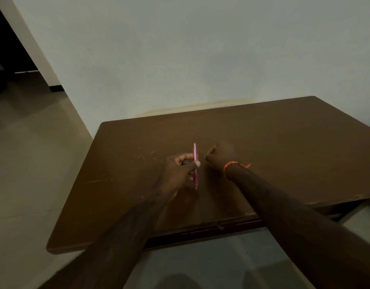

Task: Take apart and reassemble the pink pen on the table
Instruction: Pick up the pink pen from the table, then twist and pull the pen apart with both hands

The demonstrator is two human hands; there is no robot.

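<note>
Left hand [181,171]: curled around the middle of the pink pen [195,163], thumb pressed across the barrel against the fingers. The pen stands nearly upright in this grip, one end rising clear above the hand toward the far side, the other end showing below the thumb, close over the table [284,147]. Whether the pen is whole or partly taken apart cannot be told.

Right hand [220,156]: just right of the pen, not touching it, fingers drawn in to a loose fist, back of the hand toward the camera. Whether anything lies inside the fist cannot be told.

Orange thread band [234,164]: tied around the right wrist, loose ends sticking out to the right.

Both forearms: bare, reaching in from the near edge over the tabletop.

Table: dark brown, flat, with pale specks [145,156] scattered left of the left hand.

Wall [200,59]: pale, plain, directly behind the table's far edge.

Floor [29,163]: light-coloured, to the left of the table.
</note>
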